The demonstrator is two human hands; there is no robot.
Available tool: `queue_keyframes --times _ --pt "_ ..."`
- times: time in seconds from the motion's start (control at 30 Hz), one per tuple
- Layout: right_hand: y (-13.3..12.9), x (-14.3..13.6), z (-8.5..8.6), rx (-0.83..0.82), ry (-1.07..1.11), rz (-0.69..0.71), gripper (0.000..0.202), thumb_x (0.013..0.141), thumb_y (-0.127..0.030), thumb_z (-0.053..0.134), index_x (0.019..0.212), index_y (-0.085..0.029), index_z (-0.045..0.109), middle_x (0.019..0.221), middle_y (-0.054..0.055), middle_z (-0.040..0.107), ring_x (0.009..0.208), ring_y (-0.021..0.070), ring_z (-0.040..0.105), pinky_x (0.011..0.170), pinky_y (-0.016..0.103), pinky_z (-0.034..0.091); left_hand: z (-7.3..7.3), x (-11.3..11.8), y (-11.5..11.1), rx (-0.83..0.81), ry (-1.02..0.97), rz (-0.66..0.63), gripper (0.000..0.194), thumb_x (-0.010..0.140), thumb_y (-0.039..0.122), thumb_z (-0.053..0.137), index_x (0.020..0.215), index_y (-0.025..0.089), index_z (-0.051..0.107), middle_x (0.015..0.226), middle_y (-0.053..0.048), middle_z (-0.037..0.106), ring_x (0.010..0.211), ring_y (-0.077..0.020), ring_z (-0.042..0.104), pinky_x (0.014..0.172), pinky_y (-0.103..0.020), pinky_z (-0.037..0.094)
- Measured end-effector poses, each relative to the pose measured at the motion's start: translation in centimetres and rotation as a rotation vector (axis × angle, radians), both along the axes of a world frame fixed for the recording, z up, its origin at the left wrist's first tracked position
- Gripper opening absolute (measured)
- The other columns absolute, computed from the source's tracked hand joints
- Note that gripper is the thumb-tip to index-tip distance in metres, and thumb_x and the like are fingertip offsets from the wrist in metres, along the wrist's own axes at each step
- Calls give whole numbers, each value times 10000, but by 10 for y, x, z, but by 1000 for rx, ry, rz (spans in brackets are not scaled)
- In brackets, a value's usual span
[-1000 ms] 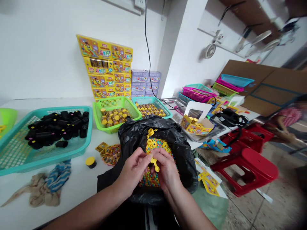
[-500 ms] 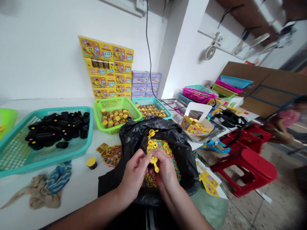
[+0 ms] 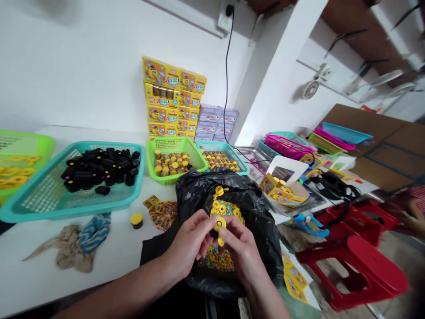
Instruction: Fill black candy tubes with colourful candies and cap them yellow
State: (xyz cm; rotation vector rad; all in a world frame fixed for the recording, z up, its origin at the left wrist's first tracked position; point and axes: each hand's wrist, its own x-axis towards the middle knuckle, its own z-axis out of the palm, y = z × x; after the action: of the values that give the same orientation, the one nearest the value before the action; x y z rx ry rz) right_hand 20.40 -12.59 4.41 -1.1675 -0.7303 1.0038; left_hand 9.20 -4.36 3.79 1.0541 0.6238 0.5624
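Both hands meet over a black plastic bag [image 3: 265, 221] that holds many small coloured balls [image 3: 215, 260]. Between their fingertips is a yellow plastic piece [image 3: 220, 223] with a round top and a small tab pointing down. My left hand [image 3: 191, 237] pinches it from the left side, and my right hand [image 3: 242, 241] grips it from the right with thumb and fingers. Further yellow plastic pieces [image 3: 220, 192] lie on the balls just beyond the fingers. A black cup with a yellow lid [image 3: 136, 220] stands on the white table to the left, near scattered yellow stickers [image 3: 164, 212].
A teal basket [image 3: 133, 199] of black cups and a green basket [image 3: 43, 141] of yellow parts stand left. Behind the bag are baskets of small jars [image 3: 174, 164] and stacked yellow boxes [image 3: 162, 93]. Cloths [image 3: 78, 248] lie front left; a red stool [image 3: 372, 257] stands right.
The camera view has turned left, shifting the scene rightward. The yellow piece between my hands has turned, with its round top now facing up and my right thumb pressed against it.
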Motion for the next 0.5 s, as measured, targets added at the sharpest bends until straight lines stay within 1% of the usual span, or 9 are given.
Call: queue_keyframes --times 0.03,0.1,0.17,0.2,0.27,0.3,0.4,0.43,0.5 --pt "1 0 -2 2 -18 -16 256 737 -377 761 904 -195 694 743 17 632 603 127 551 476 213 394 0 -1 -1 -1 1 13 386 833 535 590 718 192 457 510 65 507 323 -30 342 305 -138 181" --pt "1 1 -4 22 -1 24 271 771 -398 725 958 -204 695 761 27 631 630 151 570 502 242 428 0 -2 -1 -31 -13 25 397 841 552 570 719 195 448 514 62 512 321 -34 352 300 -139 178" --pt "0 3 -5 37 10 109 365 755 -389 734 1074 -221 681 848 51 657 728 196 609 566 281 466 0 -2 1 -63 -27 16 406 841 566 562 719 197 443 510 60 512 315 -37 356 295 -142 171" --pt "0 4 -5 37 -10 128 404 730 -374 757 1098 -229 675 892 58 667 780 211 617 614 297 478 0 -2 2 -70 -29 10 406 838 566 567 718 198 443 506 61 507 313 -38 355 293 -142 167" --pt "0 4 -5 35 -82 97 424 670 -351 809 1059 -237 687 930 53 682 815 211 615 678 306 476 0 -2 2 -65 -34 7 402 834 558 579 714 199 443 495 69 490 308 -37 347 288 -143 163" --pt "0 2 -4 34 -108 66 405 655 -358 820 1021 -238 695 915 46 686 787 200 610 671 300 469 -1 -2 2 -59 -35 11 400 836 554 580 712 199 441 489 74 479 306 -37 343 287 -142 163" --pt "3 -4 -4 27 -98 -14 352 658 -407 814 941 -233 701 820 26 677 668 168 580 570 272 429 -2 -2 2 -33 -31 28 402 840 552 581 708 199 440 487 81 456 314 -37 352 289 -139 174" --pt "3 -5 -4 23 -100 -29 347 661 -408 813 938 -232 700 810 24 675 663 167 578 564 271 425 -3 -2 2 -27 -32 34 407 841 555 578 706 199 437 491 81 455 318 -37 357 291 -138 180" --pt "4 -8 -4 33 -131 -50 340 670 -407 811 938 -231 698 815 24 678 691 175 588 610 285 445 -4 -2 2 -29 -44 41 406 845 554 574 706 200 434 497 82 449 324 -37 358 295 -139 189"
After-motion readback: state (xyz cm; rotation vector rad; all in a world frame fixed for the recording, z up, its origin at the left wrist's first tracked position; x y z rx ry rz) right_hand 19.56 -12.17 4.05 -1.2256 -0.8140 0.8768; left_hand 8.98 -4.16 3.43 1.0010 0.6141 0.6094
